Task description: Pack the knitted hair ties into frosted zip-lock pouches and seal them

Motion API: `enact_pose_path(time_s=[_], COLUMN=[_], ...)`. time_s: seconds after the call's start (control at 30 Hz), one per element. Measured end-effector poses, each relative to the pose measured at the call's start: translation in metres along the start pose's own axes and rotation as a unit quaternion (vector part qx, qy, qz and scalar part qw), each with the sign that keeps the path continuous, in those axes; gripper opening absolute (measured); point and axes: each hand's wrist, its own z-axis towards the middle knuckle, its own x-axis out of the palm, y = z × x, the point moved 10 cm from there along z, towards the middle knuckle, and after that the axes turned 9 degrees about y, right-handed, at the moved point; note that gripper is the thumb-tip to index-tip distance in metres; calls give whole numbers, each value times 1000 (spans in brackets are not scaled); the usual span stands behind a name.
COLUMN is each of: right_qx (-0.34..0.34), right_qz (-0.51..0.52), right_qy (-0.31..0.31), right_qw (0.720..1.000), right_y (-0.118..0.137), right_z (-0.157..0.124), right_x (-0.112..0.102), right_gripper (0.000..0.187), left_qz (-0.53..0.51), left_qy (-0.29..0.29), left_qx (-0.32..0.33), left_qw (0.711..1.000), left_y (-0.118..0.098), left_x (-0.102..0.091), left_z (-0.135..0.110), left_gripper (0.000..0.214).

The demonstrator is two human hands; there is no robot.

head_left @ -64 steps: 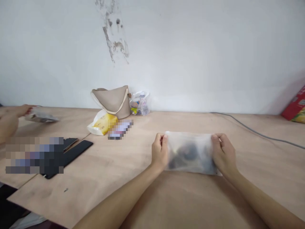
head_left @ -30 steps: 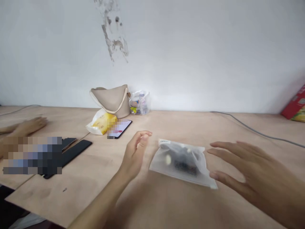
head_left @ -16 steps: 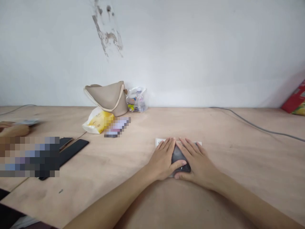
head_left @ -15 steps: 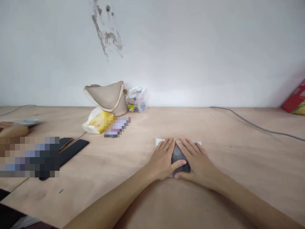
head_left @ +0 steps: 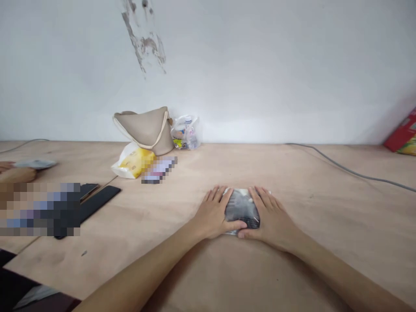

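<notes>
A clear plastic packet with something dark inside (head_left: 242,208) lies flat on the wooden table (head_left: 312,225) in front of me. My left hand (head_left: 213,212) rests flat over its left side, fingers stretched out and thumb reaching across the near part. Over the right side lies my right hand (head_left: 270,216), also flat with its fingers pointing away from me. Between the two hands the packet's shiny dark middle shows. Its left and right edges are mostly hidden under the palms. What the dark content is, I cannot make out.
A beige bag (head_left: 146,130), a clear bag of items (head_left: 186,132) and a yellow tissue pack (head_left: 134,161) stand at the back left. A grey cable (head_left: 338,164) runs along the right. At far left, another person's hand (head_left: 19,174) is by a packet (head_left: 35,164).
My hands have spread apart, the left one moving leftward, so more of the packet's dark middle shows. The view has shifted slightly.
</notes>
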Motion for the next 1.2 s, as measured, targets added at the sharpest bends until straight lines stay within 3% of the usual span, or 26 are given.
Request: enact_pose_path(time_s=[0.4,0.47,0.5,0.57,0.67,0.77,0.9,1.03,1.2], right_qx=[13,34,58,115,153,142,114,98,77], right_qz=[46,115,165,252,315,400,455,472,463], right_qy=[42,4,-28,-84,-62,-10,7,-1,-18], right_qw=[998,993,984,957,935,906,883,876,883], right_y=[-29,-49,-63,-88,-95,-78,-63,-62,-52], right_z=[-12,-25,-34,-56,-74,-72,-58,-55,-58], right_x=[-8,-19,-26,-36,-32,-21,-17,-13,-14], right_gripper=[113,102,91,67,49,37,34,37,31], left_qz=[22,4,-1,8,63,126,189,210,194], left_qy=[43,-6,-58,-204,-380,-362,-368,-394,-423], left_qx=[-9,7,25,93,259,400,421,405,403], left_qw=[999,1000,998,975,886,833,807,798,788], left_y=[31,35,33,16,-38,-101,-149,-161,-157], left_x=[3,-7,-16,-41,-55,-32,-12,-6,-11], left_z=[-23,-28,-33,-51,-89,-94,-72,-58,-64], left_gripper=[107,107,105,92,47,5,12,21,22])
